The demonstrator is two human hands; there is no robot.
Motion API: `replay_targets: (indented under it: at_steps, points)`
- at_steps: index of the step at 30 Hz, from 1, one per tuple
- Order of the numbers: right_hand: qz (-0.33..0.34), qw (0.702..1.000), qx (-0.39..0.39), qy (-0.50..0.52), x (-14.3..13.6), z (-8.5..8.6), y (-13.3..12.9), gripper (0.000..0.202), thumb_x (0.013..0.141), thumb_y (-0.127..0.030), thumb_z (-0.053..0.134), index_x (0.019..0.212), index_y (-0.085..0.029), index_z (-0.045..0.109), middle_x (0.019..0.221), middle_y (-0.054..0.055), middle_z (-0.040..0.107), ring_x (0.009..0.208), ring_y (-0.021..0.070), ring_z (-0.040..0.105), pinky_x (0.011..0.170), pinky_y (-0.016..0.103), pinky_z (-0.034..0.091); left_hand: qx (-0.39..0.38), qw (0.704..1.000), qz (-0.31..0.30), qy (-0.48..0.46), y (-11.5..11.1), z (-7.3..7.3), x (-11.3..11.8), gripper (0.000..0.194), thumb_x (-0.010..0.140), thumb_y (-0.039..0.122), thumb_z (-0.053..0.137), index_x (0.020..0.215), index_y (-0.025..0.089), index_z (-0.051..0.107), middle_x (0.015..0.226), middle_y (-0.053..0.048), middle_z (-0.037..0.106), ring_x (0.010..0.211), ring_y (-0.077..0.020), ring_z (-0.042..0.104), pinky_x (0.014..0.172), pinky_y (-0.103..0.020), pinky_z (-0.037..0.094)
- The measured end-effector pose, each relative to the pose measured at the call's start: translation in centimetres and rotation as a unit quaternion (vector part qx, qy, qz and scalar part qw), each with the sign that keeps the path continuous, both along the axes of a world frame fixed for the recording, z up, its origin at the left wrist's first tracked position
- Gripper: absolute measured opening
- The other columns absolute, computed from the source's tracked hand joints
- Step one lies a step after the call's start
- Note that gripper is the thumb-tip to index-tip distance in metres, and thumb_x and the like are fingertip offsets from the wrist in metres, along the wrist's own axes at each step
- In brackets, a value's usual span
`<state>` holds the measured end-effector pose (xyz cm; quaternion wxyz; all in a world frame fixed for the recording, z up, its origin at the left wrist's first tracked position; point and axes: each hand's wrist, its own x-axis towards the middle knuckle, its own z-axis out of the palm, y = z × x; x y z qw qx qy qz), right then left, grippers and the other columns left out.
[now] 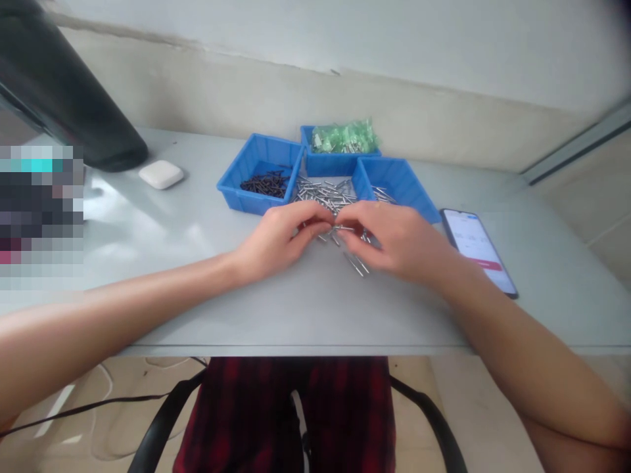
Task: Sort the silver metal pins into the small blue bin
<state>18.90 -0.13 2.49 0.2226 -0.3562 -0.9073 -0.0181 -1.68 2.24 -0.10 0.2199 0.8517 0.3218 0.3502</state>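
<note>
A pale grey tabletop (276,309) is backed by a wall (345,39), and over its middle a loose pile of silver metal pins (323,190) is spread. Well to the left of the pile, a black cylindrical object (79,98) is stood at a tilt in the view. On the near side of the pile, a lap in red-and-black plaid clothing (246,420) is seen below the table edge. The left hand (276,240) and the right hand (399,236) are brought together at the near edge of the pile. The pile is flanked by a left blue bin (249,200) and a right blue bin (421,190); behind it a rear blue bin (340,163) is set, filled with a green plastic bag (345,136). To the right of the pile, past the right blue bin, a lit smartphone (478,243) is laid; far to its left, a white rounded case (161,175). Dark screw-like pieces (263,184) are held left of the pile. At its near edge, a single pin (348,228) is pinched by the left thumb and forefinger; it is loosely framed by the right ones, whose grip cannot be told
</note>
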Motion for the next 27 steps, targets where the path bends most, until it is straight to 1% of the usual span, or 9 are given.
replay_targets:
  at_steps: [2,7,12,16,21,27]
  points:
    - [0.011,0.999,-0.027,0.012,0.1,0.2,-0.2,0.016,0.091,-0.023,0.045,0.101,-0.019,0.058,0.086,0.002,0.065,0.074,0.0144,0.059,0.066,0.027,0.042,-0.005,1.0,0.006,-0.011,0.0,0.1,0.0,0.011,0.09,0.017,0.052,0.091,0.017,0.063,0.085,0.002,0.068,0.076,-0.0092,0.061,0.068,-0.018,0.046]
    - [0.053,0.991,-0.109,0.054,0.1,0.7,-0.2,0.011,0.088,-0.025,0.051,0.094,-0.021,0.06,0.083,-0.001,0.062,0.07,0.0115,0.056,0.068,0.026,0.043,0.001,1.0,-0.016,-0.018,0.0,0.2,-0.2,0.013,0.089,0.015,0.051,0.091,0.017,0.064,0.086,0.002,0.068,0.077,-0.0088,0.061,0.069,-0.018,0.047]
    - [0.048,0.986,-0.143,0.076,0.2,1.1,-0.1,0.009,0.087,-0.025,0.052,0.089,-0.023,0.06,0.08,-0.003,0.063,0.07,0.0117,0.056,0.069,0.027,0.043,0.004,1.0,-0.01,-0.021,-0.1,0.2,-0.2,0.014,0.09,0.018,0.051,0.092,0.016,0.065,0.087,0.0,0.069,0.077,-0.0103,0.062,0.069,-0.02,0.048]
    - [0.041,0.984,-0.152,0.08,0.2,1.1,0.1,0.008,0.086,-0.026,0.054,0.087,-0.024,0.061,0.08,-0.002,0.064,0.071,0.0125,0.057,0.068,0.027,0.044,-0.004,1.0,-0.012,-0.022,-0.1,0.2,-0.2,0.014,0.09,0.018,0.051,0.093,0.016,0.064,0.087,-0.001,0.068,0.077,-0.0103,0.062,0.069,-0.02,0.048]
    - [0.057,0.983,-0.141,0.1,0.2,1.1,0.1,0.008,0.085,-0.025,0.056,0.09,-0.023,0.063,0.085,-0.002,0.066,0.072,0.012,0.058,0.07,0.028,0.046,-0.019,0.999,-0.008,-0.036,-0.2,0.4,-0.2,0.012,0.089,0.017,0.052,0.091,0.015,0.063,0.087,0.0,0.068,0.076,-0.0088,0.061,0.071,-0.019,0.048]
    - [0.056,0.985,-0.131,0.099,0.2,1.2,0.0,0.008,0.085,-0.022,0.055,0.086,-0.024,0.063,0.082,-0.003,0.066,0.074,0.012,0.059,0.072,0.028,0.045,-0.022,0.999,-0.013,-0.043,-0.2,0.4,-0.2,0.011,0.088,0.016,0.053,0.09,0.015,0.064,0.087,0.0,0.069,0.076,-0.009,0.062,0.071,-0.019,0.049]
